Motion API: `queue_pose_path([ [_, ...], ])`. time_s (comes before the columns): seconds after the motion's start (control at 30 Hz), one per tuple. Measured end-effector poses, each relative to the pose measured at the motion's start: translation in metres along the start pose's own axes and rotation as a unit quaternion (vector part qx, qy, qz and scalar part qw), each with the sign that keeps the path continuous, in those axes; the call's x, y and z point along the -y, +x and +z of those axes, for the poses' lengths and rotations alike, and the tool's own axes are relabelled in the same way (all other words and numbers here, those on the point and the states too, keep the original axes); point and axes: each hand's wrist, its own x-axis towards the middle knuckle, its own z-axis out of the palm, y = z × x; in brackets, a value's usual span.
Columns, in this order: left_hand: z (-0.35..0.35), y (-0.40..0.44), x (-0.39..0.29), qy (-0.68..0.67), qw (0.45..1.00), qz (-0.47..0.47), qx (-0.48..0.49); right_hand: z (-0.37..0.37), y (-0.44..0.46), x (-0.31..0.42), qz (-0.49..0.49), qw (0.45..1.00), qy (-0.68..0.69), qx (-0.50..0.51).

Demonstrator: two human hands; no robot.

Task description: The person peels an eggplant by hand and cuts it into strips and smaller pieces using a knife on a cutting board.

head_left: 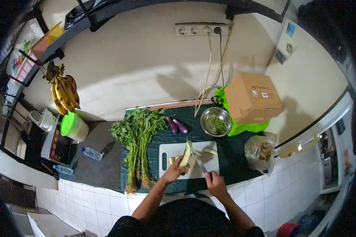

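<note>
My left hand [176, 171] is closed around the lower end of a long piece of eggplant [185, 157], its pale cut flesh showing. It is held tilted above a white cutting board [188, 173]. In my right hand [216, 184] is the handle of a knife [198, 158]; the blade slants up and left, its tip beside the upper end of the eggplant piece. I cannot tell whether the blade touches it. More pale cut pieces [211, 151] lie on the board. Two purple eggplants [180, 126] rest behind it.
Bunches of leafy greens with roots [142, 146] lie left of the board. Behind right stands a metal bowl [216, 121] with chopped greens, near a cardboard box [254, 98]. A plastic bag [261, 152] sits at right. Water bottles [91, 153] lie left; bananas [65, 93] hang above.
</note>
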Motion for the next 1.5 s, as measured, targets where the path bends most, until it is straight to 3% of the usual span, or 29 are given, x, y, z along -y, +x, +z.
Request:
queue_pose_path([
  [0.07, 0.013, -0.012, -0.026, -0.040, 0.998, 0.041, -0.011, -0.004, 0.010, 0.013, -0.088, 0.990, 0.074, -0.084],
  [0.17, 0.022, -0.030, -0.057, -0.119, 0.991, 0.053, 0.017, -0.037, 0.019, 0.066, -0.022, 0.982, 0.184, -0.043],
  [0.23, 0.029, -0.040, -0.074, -0.143, 0.982, 0.105, 0.062, -0.039, 0.029, 0.074, -0.081, 0.979, 0.179, -0.059],
  [0.3, 0.042, -0.055, -0.097, -0.156, 0.975, 0.143, 0.072, -0.057, 0.032, 0.107, -0.075, 0.911, 0.405, -0.016],
  [0.37, 0.043, -0.058, -0.099, -0.165, 0.971, 0.149, 0.090, -0.068, 0.039, 0.125, -0.097, 0.903, 0.418, 0.000],
  [0.43, 0.047, -0.064, -0.109, -0.173, 0.967, 0.152, 0.110, -0.078, 0.041, 0.146, -0.042, 0.857, 0.512, 0.035],
  [0.63, 0.053, -0.070, -0.131, -0.149, 0.978, 0.143, 0.040, -0.060, 0.038, 0.154, -0.071, 0.839, 0.532, 0.092],
  [0.7, 0.051, -0.071, -0.132, -0.156, 0.974, 0.161, 0.033, -0.056, 0.033, 0.158, -0.057, 0.869, 0.484, 0.087],
  [0.9, 0.047, -0.077, -0.148, -0.289, 0.946, 0.144, 0.018, -0.058, 0.019, 0.160, -0.047, 0.876, 0.467, 0.112],
  [0.97, 0.047, -0.077, -0.153, -0.266, 0.948, 0.171, -0.027, -0.066, 0.014, 0.169, -0.109, 0.866, 0.470, 0.131],
  [1.07, 0.055, -0.084, -0.165, -0.239, 0.939, 0.225, -0.103, -0.074, 0.008, 0.175, -0.114, 0.850, 0.489, 0.158],
  [1.27, 0.043, -0.091, -0.166, -0.137, 0.964, 0.227, -0.032, -0.089, 0.004, 0.182, -0.126, 0.829, 0.510, 0.194],
  [1.37, 0.047, -0.097, -0.173, -0.027, 0.966, 0.245, -0.071, -0.091, 0.002, 0.181, -0.136, 0.821, 0.512, 0.212],
  [1.5, 0.049, -0.101, -0.172, -0.019, 0.967, 0.252, -0.023, -0.095, 0.002, 0.180, -0.129, 0.821, 0.508, 0.225],
])
